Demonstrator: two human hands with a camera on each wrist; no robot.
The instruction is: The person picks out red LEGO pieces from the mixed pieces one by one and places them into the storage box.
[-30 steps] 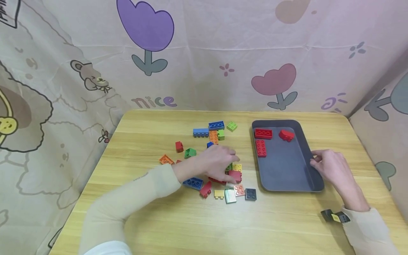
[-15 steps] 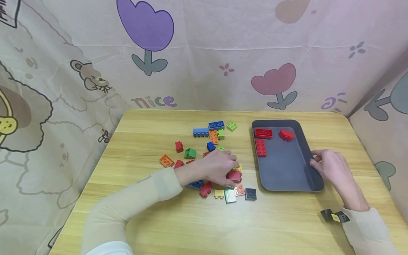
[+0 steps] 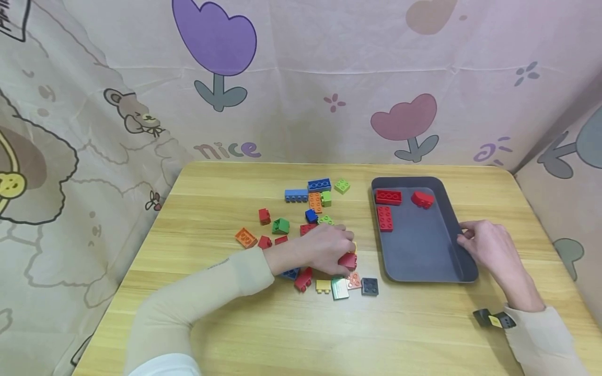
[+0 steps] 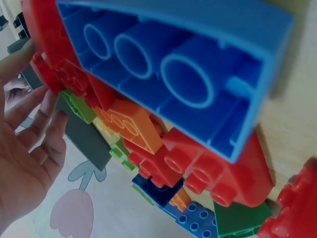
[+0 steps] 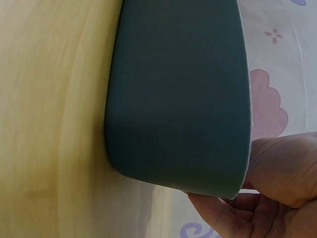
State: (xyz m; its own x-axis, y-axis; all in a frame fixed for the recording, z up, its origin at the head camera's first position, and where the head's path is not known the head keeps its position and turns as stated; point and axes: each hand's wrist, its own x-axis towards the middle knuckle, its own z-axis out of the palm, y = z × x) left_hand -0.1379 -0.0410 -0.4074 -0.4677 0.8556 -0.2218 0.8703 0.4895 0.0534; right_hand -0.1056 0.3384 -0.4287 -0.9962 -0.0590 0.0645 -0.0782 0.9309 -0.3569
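My left hand (image 3: 324, 248) reaches into the loose toy bricks, its thumb and fingers pinching a red brick (image 3: 348, 260). In the left wrist view, the fingertips meet at that red brick (image 4: 44, 72), with a large blue brick (image 4: 173, 74) close to the camera. A yellow brick is mostly hidden behind the fingers. At the right, my right hand (image 3: 491, 245) grips the side rim of a dark grey tray (image 3: 423, 256). The right wrist view shows the tray's outer wall (image 5: 178, 99) with thumb and fingers at its rim.
Inside the tray lie three red bricks, one of them an upright-studded long brick (image 3: 385, 219). A dark brick (image 3: 369, 286) and a pale green-white brick (image 3: 340, 288) lie at the pile's front. Blue bricks (image 3: 296, 196) sit at the back. A patterned cloth (image 3: 301, 104) hangs behind the table.
The left hand has shifted slightly right and closed in on the red brick. Lime and red bricks behind it have come into sight. The right hand and tray stay put.
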